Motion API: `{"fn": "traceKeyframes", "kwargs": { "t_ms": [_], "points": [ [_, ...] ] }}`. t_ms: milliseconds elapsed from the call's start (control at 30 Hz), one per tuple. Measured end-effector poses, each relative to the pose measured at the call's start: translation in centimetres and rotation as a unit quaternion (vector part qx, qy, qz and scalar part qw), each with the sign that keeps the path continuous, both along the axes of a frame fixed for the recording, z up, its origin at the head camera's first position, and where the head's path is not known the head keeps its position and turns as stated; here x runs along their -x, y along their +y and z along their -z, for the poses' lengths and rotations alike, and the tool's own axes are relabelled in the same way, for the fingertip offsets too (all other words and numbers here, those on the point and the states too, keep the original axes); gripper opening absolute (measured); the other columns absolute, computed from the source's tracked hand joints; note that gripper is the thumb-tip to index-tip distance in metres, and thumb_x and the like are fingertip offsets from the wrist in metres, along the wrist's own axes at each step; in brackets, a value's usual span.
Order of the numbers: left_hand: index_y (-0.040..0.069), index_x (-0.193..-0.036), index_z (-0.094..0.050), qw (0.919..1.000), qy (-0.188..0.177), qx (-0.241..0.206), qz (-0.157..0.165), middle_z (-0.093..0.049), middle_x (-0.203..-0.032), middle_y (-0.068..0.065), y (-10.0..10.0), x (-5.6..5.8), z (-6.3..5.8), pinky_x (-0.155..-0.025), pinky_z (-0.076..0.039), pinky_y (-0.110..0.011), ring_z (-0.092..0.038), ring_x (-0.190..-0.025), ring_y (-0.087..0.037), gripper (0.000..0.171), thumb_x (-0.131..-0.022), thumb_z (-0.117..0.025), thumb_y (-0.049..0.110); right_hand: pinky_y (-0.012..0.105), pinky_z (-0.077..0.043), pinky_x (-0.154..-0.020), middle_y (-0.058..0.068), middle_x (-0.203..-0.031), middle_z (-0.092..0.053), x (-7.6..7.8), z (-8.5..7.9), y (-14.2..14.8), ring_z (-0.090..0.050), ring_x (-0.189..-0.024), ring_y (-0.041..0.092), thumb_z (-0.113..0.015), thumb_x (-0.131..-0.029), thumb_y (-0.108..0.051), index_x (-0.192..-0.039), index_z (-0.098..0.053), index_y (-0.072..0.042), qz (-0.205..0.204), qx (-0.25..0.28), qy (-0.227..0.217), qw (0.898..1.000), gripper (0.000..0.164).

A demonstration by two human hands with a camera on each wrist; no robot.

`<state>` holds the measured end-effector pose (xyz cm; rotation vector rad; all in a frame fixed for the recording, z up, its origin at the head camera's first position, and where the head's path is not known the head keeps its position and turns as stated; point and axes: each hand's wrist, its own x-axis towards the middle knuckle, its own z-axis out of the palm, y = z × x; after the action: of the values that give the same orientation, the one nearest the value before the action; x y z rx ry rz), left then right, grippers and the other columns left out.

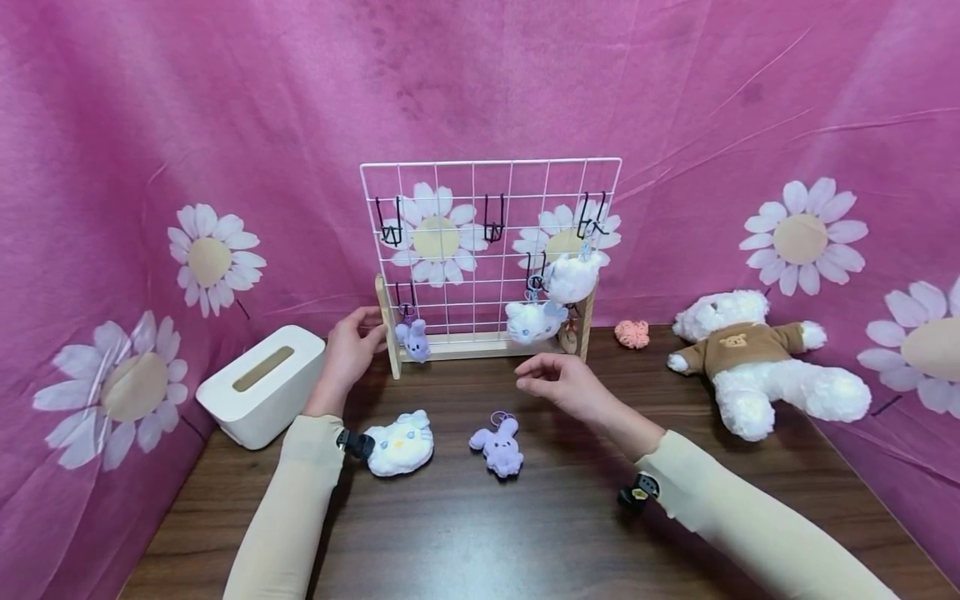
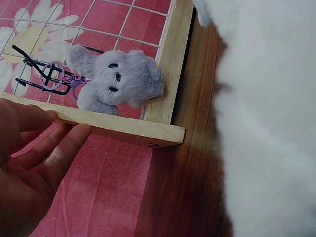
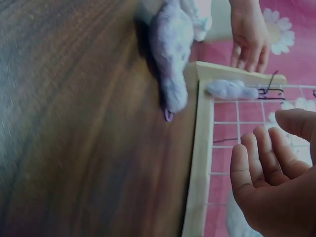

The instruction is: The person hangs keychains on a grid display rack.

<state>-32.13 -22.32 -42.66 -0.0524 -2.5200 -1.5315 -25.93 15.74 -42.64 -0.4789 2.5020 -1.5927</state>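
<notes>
My left hand (image 1: 351, 350) touches the wooden side post (image 2: 113, 123) of the white grid rack (image 1: 491, 162) with its fingertips. Beside that post, a purple bunny plush keychain (image 2: 121, 79) hangs from a black hook. My right hand (image 1: 566, 385) is in front of the rack's lower right, palm showing and fingers loosely bent, holding nothing. Two white cat plush keychains hang at the rack's right, an upper one (image 1: 572, 277) and a lower one (image 1: 534, 323). On the table lie another purple bunny keychain (image 1: 501, 450) and a white cat plush (image 1: 401, 446), partly behind the left wrist strap.
A white tissue box (image 1: 262, 387) stands left of the left hand. To the right lie a small pink-orange item (image 1: 632, 334) and a white teddy bear (image 1: 750, 367) in a brown top. Bare black hooks (image 1: 493, 218) sit on the grid. Pink floral cloth surrounds the wooden table.
</notes>
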Motion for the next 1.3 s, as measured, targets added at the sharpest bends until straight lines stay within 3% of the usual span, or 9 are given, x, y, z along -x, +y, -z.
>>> {"fn": "traceKeyframes", "kwargs": {
  "t_ms": [333, 600, 933, 1300],
  "points": [
    [-0.002, -0.151, -0.064, 1.0000, -0.001, 0.001, -0.002, -0.072, -0.139, -0.029, 0.0, 0.0, 0.0, -0.093, -0.075, -0.033, -0.076, -0.121, -0.042, 0.039, -0.114, -0.064, 0.009, 0.016, -0.060, -0.081, 0.012, -0.104, -0.082, -0.3, 1.6, -1.6, -0.069, -0.092, 0.006, -0.082, -0.099, -0.011, -0.123, -0.077, 0.009, -0.023, -0.011, -0.026, 0.999, 0.032],
    [-0.002, -0.151, -0.064, 1.0000, 0.001, 0.000, -0.002, -0.072, -0.139, -0.030, 0.1, 0.0, -0.1, -0.091, -0.075, -0.030, -0.077, -0.120, -0.042, 0.039, -0.114, -0.064, 0.009, 0.017, -0.057, -0.074, 0.008, -0.101, -0.080, -0.1, 2.8, -2.2, -0.067, -0.090, 0.007, -0.082, -0.097, -0.009, -0.122, -0.078, 0.006, -0.039, -0.044, -0.048, 0.997, 0.029],
    [-0.003, -0.152, -0.063, 1.0000, 0.000, -0.003, 0.003, -0.071, -0.140, -0.030, 0.1, -0.1, -0.1, -0.094, -0.074, -0.032, -0.076, -0.122, -0.043, 0.040, -0.114, -0.064, 0.009, 0.020, -0.055, -0.070, 0.004, -0.095, -0.080, -0.4, 3.5, -3.4, -0.065, -0.085, 0.008, -0.090, -0.091, -0.014, -0.108, -0.082, -0.003, 0.007, -0.093, -0.049, 0.994, 0.021],
    [-0.003, -0.151, -0.064, 1.0000, 0.005, -0.005, 0.002, -0.073, -0.139, -0.030, 0.0, -0.1, -0.1, -0.092, -0.075, -0.032, -0.077, -0.121, -0.044, 0.038, -0.114, -0.064, 0.008, 0.022, -0.053, -0.066, 0.000, -0.086, -0.076, -0.8, 3.2, -4.4, -0.064, -0.079, 0.011, -0.094, -0.089, -0.020, -0.101, -0.083, -0.008, 0.040, -0.167, -0.052, 0.984, 0.020]
  ]
}}
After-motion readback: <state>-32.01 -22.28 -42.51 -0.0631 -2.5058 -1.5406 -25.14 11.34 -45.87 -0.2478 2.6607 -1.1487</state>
